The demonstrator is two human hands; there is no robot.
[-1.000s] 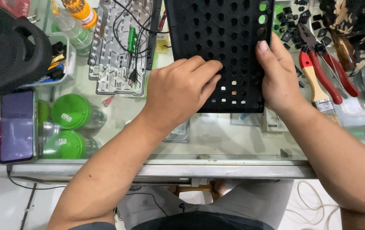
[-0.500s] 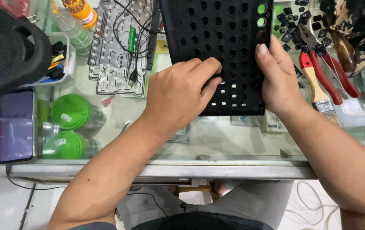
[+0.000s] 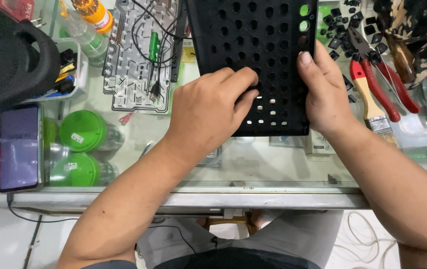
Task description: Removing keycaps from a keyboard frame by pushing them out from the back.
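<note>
Two hands on black perforated panel (image 3: pixel 258 55), upper centre of frame, on glass bench (image 3: pixel 273 164) | left hand (image 3: pixel 208 112) fingers curled onto its lower holes | right hand (image 3: pixel 325 92) clamped on its right edge | red-handled pliers (image 3: pixel 383 84) just right.

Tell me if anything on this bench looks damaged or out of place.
The black perforated panel under the left hand and right hand lies skewed, a keyboard frame stripped of keys. Loose black keycaps lie scattered beside the red-handled pliers. Nothing looks spilled.
</note>
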